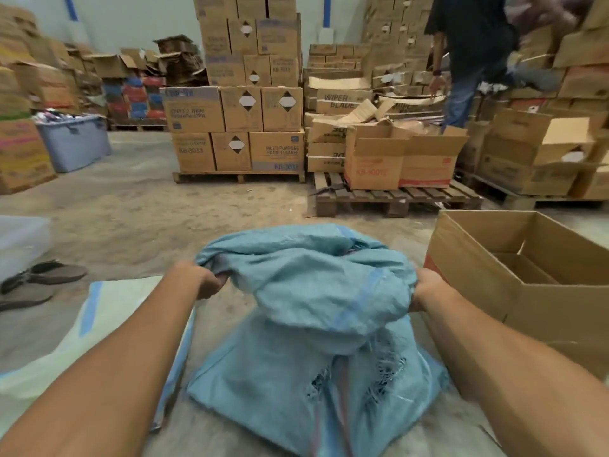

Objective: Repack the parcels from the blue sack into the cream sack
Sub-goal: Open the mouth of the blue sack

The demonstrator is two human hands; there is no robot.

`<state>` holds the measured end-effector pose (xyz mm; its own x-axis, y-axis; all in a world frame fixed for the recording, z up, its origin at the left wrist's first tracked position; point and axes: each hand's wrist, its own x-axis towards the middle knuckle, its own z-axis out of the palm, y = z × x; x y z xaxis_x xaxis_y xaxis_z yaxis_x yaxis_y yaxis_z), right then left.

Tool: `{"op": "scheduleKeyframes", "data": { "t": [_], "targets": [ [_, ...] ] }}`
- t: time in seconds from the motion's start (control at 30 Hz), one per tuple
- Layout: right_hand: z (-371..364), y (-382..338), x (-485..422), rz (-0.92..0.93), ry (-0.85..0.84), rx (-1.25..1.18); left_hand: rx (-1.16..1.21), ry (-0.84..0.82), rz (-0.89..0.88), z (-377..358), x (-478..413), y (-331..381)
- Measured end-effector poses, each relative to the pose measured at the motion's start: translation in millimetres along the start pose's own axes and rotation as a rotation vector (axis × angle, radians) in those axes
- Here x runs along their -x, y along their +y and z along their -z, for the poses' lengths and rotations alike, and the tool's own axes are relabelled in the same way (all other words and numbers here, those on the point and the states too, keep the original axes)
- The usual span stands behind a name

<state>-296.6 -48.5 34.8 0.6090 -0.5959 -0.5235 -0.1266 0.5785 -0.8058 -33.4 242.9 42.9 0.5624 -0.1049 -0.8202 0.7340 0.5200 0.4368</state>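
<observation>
Hands on the blue sack [313, 291]: left hand [206, 280] has a fistful of bunched fabric at the left of the top, right hand [428, 288] the same on the right, each grip closed tight round the weave with nothing else in it. The sack sits slumped on the floor [148, 209] dead centre, its top folded over, so the parcels inside are hidden. The cream sack [125, 311] lies flat just to the left, its mouth not open as far as I can tell, and an open box [478, 275] stands close on the right. Here's the worry: a frayed tear [359, 374] gapes low on the near face. Haul or tip by the top and the load could press on that rip, widen it and spill parcels onto the floor. And with the cream sack lying flat, anything poured across may miss it altogether.
</observation>
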Motion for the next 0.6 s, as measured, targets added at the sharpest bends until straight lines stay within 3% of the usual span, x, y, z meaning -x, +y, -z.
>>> {"op": "scheduleKeyframes", "data": {
  "t": [0.03, 0.1, 0.17, 0.23, 0.3, 0.43, 0.47, 0.53, 0.6],
  "targets": [
    [0.5, -1.7, -3.1, -0.028, -0.139, -0.048, -0.038, -0.018, -0.037, -1.1, 10.9, -5.6],
    [-2.0, -8.0, -0.5, -0.116, -0.231, -0.057, -0.359, -0.108, -0.168, -12.4, 20.0, -20.9],
    [-7.6, -14.6, 6.1, -0.126, -0.344, 0.238, -0.630, -0.233, -0.226, -17.8, 27.3, -33.4],
    [-17.5, -10.0, 10.7, -0.167, -0.292, 0.597, -0.864, -0.286, -0.287, -23.0, 21.6, -40.8],
    [-26.2, -3.2, -3.0, -0.133, -0.135, 0.970, -1.019, -0.281, -0.294, -18.0, 22.0, -57.5],
    [-36.3, 19.9, -20.9, -0.056, 0.112, 1.555, -1.503, -0.060, -0.307, 25.2, -36.1, -91.5],
    [-36.6, 24.7, -17.3, -0.030, 0.118, 1.536, -1.592, -0.051, -0.274, 42.1, -34.4, -102.8],
    [-37.5, 36.3, -22.1, 0.051, 0.089, 1.458, -1.516, -0.159, -0.181, 60.9, -21.5, -119.0],
    [-41.5, 44.8, -17.5, -0.080, 0.042, 1.284, -1.307, -0.159, -0.037, 67.1, -23.4, -131.2]
  ]
}}
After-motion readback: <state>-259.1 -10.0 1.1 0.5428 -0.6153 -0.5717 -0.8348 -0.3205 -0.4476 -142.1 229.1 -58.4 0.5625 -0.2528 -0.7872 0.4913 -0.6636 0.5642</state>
